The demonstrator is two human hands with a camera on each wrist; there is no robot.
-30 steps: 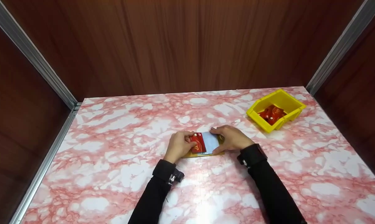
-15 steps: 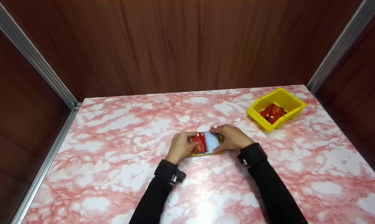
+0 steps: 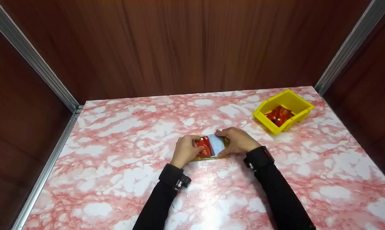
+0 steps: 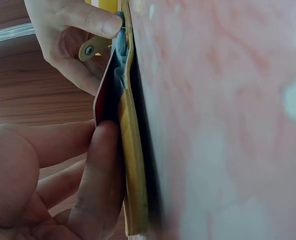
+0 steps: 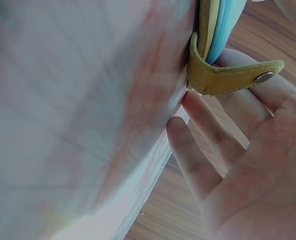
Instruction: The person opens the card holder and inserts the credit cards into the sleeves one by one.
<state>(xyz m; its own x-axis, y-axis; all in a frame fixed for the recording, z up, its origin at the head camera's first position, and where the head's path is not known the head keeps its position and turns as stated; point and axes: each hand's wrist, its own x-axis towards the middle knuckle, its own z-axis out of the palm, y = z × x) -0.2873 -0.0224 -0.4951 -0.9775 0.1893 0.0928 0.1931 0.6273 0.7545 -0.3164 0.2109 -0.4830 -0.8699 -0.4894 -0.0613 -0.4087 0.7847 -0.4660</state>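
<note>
Left hand [image 3: 184,149] pinches red card [image 3: 206,147]; right hand [image 3: 239,140] holds apparent wallet [image 3: 216,145]; yellow bin [image 3: 293,101] contains red cards [image 3: 281,115].

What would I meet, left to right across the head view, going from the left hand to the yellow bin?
Left hand → red card → pale blue sleeve → right hand → yellow bin.

Pink-and-white marbled tabletop [image 3: 116,191], dark wood-grain back panel [image 3: 167,48], matching side panels [image 3: 20,111], grey metal rails [image 3: 29,53] along the corners, yellow bin [image 3: 294,103] near the tabletop's far right corner, jumbled red pieces [image 3: 281,116] inside it, apparently cards
</note>
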